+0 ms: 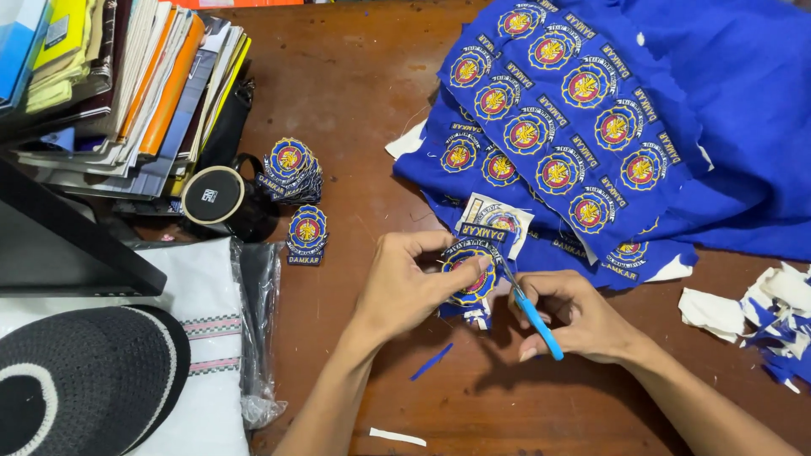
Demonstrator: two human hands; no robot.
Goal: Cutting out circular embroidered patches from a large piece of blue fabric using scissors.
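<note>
The left hand (404, 287) is curled shut around a round blue cloth badge with a yellow and red middle (467, 277). The thumb and fingers pinch the badge just above the brown wooden table (355, 101), near its middle. The right hand (579, 317) is closed around a pair of small scissors with blue handles (528, 306). The scissor blades touch the right edge of the badge, but the tips are too small to see well, so it is hard to say how wide they are open.

Just behind the hands lies a big sheet of blue cloth covered with rows of the same badges (574, 127). Two small piles of cut-out badges (296, 190) sit to the left, beside a black mug (221, 201). A pile of white and blue cloth scraps (773, 317) lies at the right edge. A thin blue scrap (432, 361) lies on the table below the left hand. Stacked books and papers (144, 84) fill the far left corner.
</note>
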